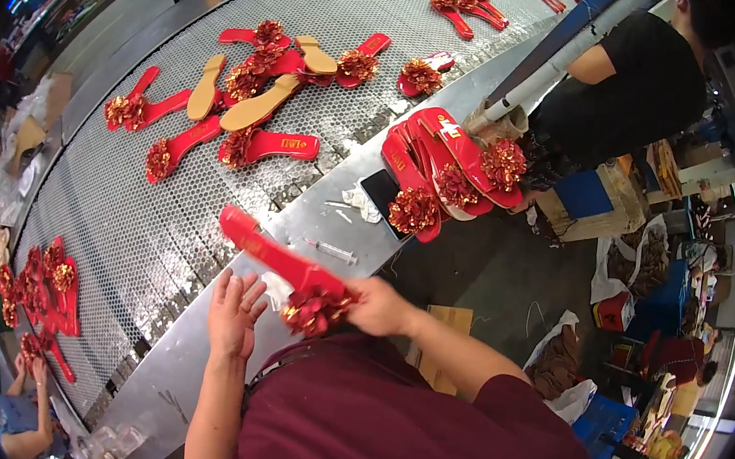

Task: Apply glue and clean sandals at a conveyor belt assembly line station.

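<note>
My right hand (384, 307) grips a red sandal (273, 255) by its toe end, beside a ruffled red-and-gold flower. The sandal's heel end points away from me, over the metal table edge (195, 337). My left hand (235, 316) is raised close to the sandal with its fingers apart and nothing in it. Just beyond the sandal, a syringe (332, 252) lies on the metal edge. A white cloth or tissue (275, 290) is partly hidden behind the sandal.
Several flowered sandals (269, 143) lie scattered on the perforated metal surface (108, 229). A pile of red sandals (455, 167) overlaps a dark phone (382, 197) and crumpled tissue (361, 202). A person in black (633, 87) stands far right; another person (25, 418) handles sandals at lower left.
</note>
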`<state>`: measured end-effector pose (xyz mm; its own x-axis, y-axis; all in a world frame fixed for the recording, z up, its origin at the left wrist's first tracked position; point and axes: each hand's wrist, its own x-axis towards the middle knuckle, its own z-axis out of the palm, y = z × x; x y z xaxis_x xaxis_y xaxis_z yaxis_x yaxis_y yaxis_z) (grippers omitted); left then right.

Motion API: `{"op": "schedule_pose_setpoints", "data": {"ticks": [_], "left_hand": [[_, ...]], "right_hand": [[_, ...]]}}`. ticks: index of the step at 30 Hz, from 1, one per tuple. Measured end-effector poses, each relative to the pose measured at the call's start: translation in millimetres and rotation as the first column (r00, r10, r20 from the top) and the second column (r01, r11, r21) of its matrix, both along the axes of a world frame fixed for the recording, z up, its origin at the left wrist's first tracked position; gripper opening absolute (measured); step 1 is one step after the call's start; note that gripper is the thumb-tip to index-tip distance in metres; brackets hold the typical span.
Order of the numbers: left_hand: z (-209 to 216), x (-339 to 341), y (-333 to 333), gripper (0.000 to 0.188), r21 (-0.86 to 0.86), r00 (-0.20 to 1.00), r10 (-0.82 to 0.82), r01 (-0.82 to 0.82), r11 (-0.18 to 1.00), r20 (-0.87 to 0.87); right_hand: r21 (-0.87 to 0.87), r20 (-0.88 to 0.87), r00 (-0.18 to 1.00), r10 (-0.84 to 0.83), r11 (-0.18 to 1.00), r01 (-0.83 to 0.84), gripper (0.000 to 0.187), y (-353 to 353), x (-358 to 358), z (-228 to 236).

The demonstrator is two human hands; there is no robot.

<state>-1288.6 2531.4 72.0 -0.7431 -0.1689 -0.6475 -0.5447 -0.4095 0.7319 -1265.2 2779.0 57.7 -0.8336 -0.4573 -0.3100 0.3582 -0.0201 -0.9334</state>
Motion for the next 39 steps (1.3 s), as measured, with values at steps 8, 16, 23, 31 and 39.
{"op": "schedule_pose_setpoints", "data": {"ticks": [8,16,23,31,39], "left_hand": [[-31,36,-58,0.045,-0.037,0.990,0.007,-0.002,0.999,0.140],[-50,69,-61,0.042,-0.070,0.950,0.101,-0.084,0.994,0.296],[-55,73,-30,0.038,-0.002,0.932,-0.015,0.016,1.000,0.363],[-49,72,-16,0.036,0.016,0.922,0.006,-0.013,1.000,0.386],[-50,70,-5,0.034,0.043,0.917,0.033,-0.055,0.998,0.397]], "right_hand": [[0.241,-0.460,0.811,-0.361,0.829,0.506,0.033,151,-51,76],[-0.033,-0.188,0.689,-0.700,0.705,0.708,0.025,252,-52,75],[0.336,-0.088,0.628,-0.773,0.571,0.749,0.015,291,-57,26],[0.369,-0.010,0.595,-0.804,0.550,0.749,0.027,292,-60,41],[0.284,-0.020,0.588,-0.809,0.559,0.779,0.031,308,-52,40]]}}
